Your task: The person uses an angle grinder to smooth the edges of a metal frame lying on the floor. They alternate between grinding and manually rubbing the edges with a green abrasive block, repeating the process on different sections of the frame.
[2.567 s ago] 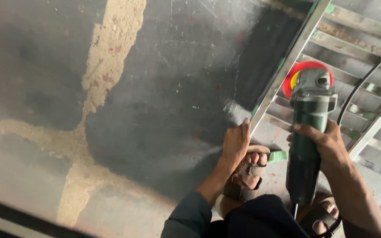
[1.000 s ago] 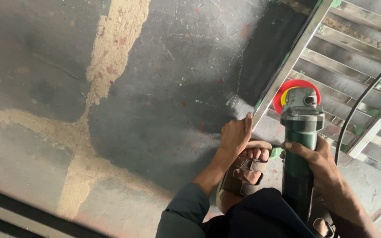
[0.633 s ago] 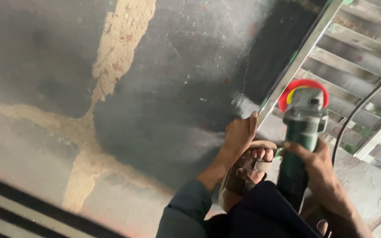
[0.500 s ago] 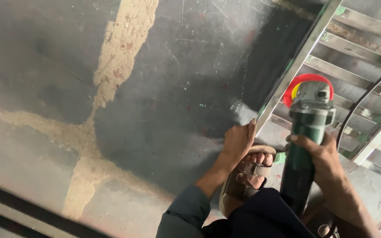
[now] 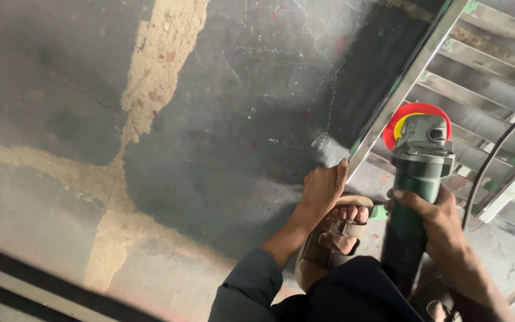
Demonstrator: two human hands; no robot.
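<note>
My right hand (image 5: pixel 431 217) is wrapped around the green body of an angle grinder (image 5: pixel 413 179). Its red disc (image 5: pixel 408 115) sits against the long steel bar (image 5: pixel 405 84) of a metal frame lying on the floor. My left hand (image 5: pixel 323 186) rests near the bar's lower end, its fingertips touching the steel. Just below that hand is my sandalled foot (image 5: pixel 335 229).
The frame's steel rungs (image 5: pixel 484 65) fill the upper right. A black cable (image 5: pixel 496 156) runs across them toward the grinder. The dark concrete floor (image 5: pixel 222 119) has a pale patched strip (image 5: pixel 156 71), and dark bars (image 5: pixel 37 283) lie at the lower left.
The grinder has shifted slightly along the bar between frames, with small wobbles. My left hand has stayed at the bar's lower end.
</note>
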